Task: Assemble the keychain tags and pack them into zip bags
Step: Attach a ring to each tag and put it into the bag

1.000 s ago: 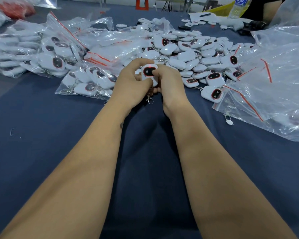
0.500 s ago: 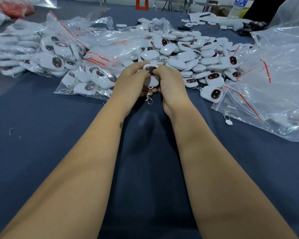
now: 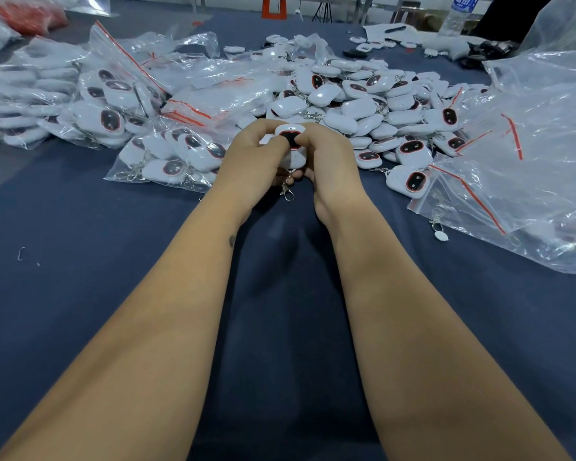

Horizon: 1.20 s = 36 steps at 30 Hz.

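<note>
Raised slightly, tag (image 3: pixel 290 141) — both hands' (image 3: pixel 251 164) grip hides its edges.

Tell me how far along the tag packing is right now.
Done: several filled zip bags lie at the left. In hand: both hands, left hand and right hand, grip one white tag, its clasp hanging below. Left: a large loose pile of tags behind, and empty bags at the right.

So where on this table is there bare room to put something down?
Bare blue cloth lies left of the forearms, below the filled bags; another patch lies right, below the empty bags. Crowded: the loose tag pile beyond both hands.
</note>
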Each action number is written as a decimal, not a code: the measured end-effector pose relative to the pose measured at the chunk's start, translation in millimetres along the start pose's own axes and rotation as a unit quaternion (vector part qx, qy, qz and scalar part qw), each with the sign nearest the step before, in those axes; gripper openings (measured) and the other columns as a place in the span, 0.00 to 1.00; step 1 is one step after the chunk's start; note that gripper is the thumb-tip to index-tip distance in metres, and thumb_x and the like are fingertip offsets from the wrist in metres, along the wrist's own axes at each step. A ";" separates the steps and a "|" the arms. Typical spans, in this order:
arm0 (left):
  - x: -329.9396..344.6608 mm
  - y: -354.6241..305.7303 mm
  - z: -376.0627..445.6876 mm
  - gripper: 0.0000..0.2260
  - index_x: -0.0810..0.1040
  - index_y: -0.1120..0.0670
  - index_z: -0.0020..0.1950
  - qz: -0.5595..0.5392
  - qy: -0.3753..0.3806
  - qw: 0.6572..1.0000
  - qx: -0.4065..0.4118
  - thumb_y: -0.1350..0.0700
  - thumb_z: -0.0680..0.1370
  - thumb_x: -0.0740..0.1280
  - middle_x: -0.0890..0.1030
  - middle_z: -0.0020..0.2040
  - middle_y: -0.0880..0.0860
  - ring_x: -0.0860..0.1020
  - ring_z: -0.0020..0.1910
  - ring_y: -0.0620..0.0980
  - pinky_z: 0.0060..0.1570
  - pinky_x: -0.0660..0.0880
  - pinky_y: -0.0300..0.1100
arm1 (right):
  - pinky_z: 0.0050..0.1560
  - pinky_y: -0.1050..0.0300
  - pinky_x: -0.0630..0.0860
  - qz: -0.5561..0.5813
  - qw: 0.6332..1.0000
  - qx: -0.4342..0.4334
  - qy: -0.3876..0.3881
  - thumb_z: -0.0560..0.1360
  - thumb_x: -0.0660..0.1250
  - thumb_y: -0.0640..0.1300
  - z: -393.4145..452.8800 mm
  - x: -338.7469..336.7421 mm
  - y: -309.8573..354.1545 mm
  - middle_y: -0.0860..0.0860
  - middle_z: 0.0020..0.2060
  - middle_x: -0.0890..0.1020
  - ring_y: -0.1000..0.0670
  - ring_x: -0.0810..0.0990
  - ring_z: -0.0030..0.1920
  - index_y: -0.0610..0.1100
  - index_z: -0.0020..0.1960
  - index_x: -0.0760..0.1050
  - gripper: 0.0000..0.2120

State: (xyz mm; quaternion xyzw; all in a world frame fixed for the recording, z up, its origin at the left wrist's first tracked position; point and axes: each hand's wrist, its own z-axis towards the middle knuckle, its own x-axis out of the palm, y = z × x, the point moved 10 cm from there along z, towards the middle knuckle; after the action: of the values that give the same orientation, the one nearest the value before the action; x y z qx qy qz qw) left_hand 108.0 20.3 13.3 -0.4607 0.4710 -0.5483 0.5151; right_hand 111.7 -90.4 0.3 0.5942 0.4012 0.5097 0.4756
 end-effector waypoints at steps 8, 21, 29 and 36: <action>-2.5 0.2 0.5 0.10 0.79 0.53 0.54 0.023 -0.015 1.000 0.001 0.63 0.78 0.62 0.82 0.31 0.48 0.80 0.30 0.48 0.38 0.81 0.45 | 0.30 0.56 0.68 -0.028 1.000 0.004 -0.005 0.74 0.59 0.31 -0.4 0.2 2.6 0.41 0.35 0.75 0.49 0.70 0.26 0.36 0.47 0.76 0.08; -3.7 -1.9 -1.1 0.11 0.80 0.50 0.51 0.020 -0.016 1.000 0.009 0.62 0.77 0.61 0.82 0.32 0.48 0.79 0.29 0.48 0.40 0.82 0.50 | 0.31 0.55 0.70 -0.028 1.000 -0.007 0.003 0.72 0.62 0.34 -1.2 0.9 2.1 0.40 0.36 0.78 0.50 0.73 0.26 0.34 0.50 0.78 0.10; -4.4 -8.0 -2.5 0.14 0.78 0.47 0.59 0.054 -0.043 0.997 0.036 0.59 0.76 0.62 0.82 0.42 0.52 0.81 0.40 0.49 0.52 0.80 0.55 | 0.33 0.61 0.75 0.031 0.998 -0.049 0.025 0.75 0.63 0.34 -6.9 3.9 10.8 0.46 0.32 0.82 0.50 0.79 0.34 0.43 0.40 0.80 0.09; -43.9 -39.4 -15.5 0.13 0.73 0.42 0.52 0.196 -0.202 0.950 0.139 0.57 0.72 0.61 0.80 0.37 0.46 0.77 0.39 0.47 0.39 0.74 0.44 | 0.33 0.67 0.70 0.049 0.996 -0.077 -0.017 0.76 0.66 0.36 -9.6 -6.0 20.7 0.55 0.33 0.80 0.58 0.75 0.31 0.47 0.42 0.79 0.09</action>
State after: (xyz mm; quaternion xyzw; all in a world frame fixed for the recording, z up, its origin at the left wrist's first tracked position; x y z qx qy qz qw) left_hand 89.4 65.8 49.4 -0.3840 0.3577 -0.3919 0.7556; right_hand 101.0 -99.4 19.4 0.5828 0.3233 0.5518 0.5013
